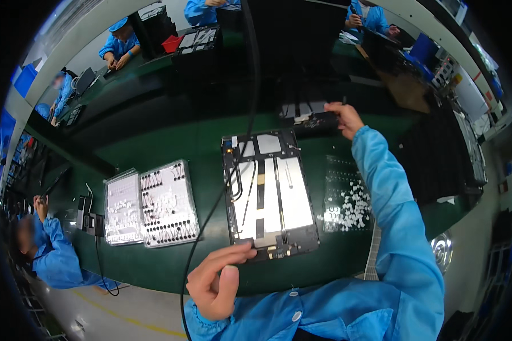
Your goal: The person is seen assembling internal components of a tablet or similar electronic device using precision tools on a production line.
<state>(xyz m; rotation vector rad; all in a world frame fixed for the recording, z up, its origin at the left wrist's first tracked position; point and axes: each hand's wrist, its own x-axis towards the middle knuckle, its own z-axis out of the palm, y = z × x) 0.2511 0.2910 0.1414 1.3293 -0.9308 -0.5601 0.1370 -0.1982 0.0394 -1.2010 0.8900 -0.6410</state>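
In front of me on the green bench lies an opened tablet (290,193), with silvery battery panels, black cables and a dark frame. My left hand (216,281) is at its lower left corner, fingers extended and fingertips resting on or just over the edge; the thumb stands apart. Farther back, my right hand (348,119) reaches out with fingers closed at the right end of a second dark tablet body (310,116). That body shows grey panels, and its far part blends into dark surroundings.
Left of the tablet lie clear trays (168,204) with small black-ended wired parts. To the right, a transparent sheet (333,187) carries many small white pieces. A black cable (210,213) hangs across the view. Dark stacks (438,153) stand at right. Co-workers in blue sit around.
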